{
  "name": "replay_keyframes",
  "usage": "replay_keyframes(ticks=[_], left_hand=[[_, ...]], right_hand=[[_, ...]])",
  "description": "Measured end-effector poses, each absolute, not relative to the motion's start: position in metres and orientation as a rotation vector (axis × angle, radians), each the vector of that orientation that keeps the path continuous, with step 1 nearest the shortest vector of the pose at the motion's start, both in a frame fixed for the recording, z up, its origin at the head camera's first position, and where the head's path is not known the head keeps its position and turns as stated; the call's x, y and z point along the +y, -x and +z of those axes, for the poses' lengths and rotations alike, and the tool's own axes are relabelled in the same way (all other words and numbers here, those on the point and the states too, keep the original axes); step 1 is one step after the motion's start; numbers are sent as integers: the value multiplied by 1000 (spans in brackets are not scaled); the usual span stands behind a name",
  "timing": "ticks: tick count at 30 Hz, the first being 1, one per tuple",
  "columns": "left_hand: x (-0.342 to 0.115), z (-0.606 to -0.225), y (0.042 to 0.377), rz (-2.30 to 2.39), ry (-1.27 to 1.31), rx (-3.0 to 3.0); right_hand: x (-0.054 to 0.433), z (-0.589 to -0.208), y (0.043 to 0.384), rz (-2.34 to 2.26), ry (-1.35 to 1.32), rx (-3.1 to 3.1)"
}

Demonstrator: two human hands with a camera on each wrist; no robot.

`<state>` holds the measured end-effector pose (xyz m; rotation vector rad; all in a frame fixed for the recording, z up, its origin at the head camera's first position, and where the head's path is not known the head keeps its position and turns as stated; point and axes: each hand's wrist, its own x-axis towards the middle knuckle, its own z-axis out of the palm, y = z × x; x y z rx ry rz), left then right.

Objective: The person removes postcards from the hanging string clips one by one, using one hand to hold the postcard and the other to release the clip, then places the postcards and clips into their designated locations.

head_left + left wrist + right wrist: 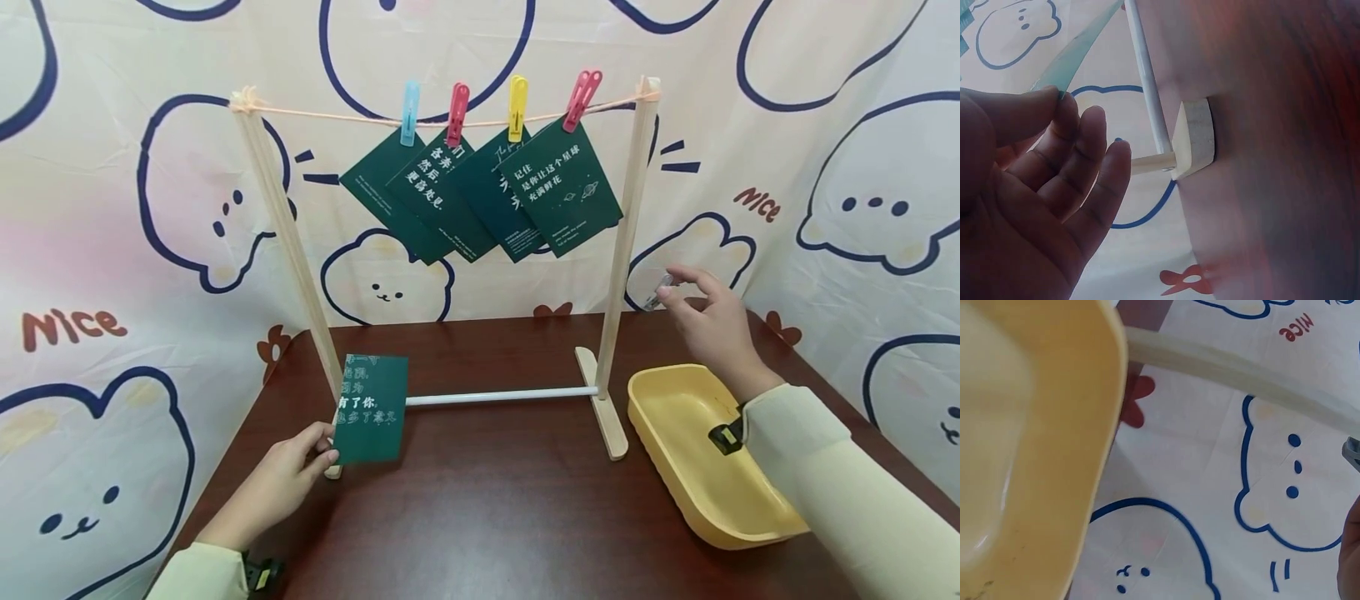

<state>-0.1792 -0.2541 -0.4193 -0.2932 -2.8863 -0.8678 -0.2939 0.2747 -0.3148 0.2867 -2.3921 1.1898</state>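
At the lower left, my left hand (279, 479) pinches a dark green printed card (372, 417) by its lower left edge, between thumb and fingers. The left wrist view shows that card (1079, 53) almost edge-on, with the other fingers loosely bent. My right hand (712, 329) pinches a small grey, see-through clothespin (659, 293) above the yellow basin. Only the clothespin's edge (1352, 452) shows in the right wrist view. Several green cards (562, 187) hang overlapping from a string (322, 114), held by a blue clothespin (408, 117), a yellow one and two pinkish-red ones.
The string runs between two wooden posts (633, 225) of a stand, joined low down by a white rod (502, 396). A yellow basin (675, 492) sits on the right of the brown table (480, 517). Behind hangs a cartoon-printed cloth (187, 333).
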Motion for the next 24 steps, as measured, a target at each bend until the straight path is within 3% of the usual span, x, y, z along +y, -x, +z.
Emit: replay_keyframes(ticks=[24], left_hand=[[-251, -426, 179, -850, 331, -2956]], right_hand=[[329, -348, 284, 1082, -118, -2499]])
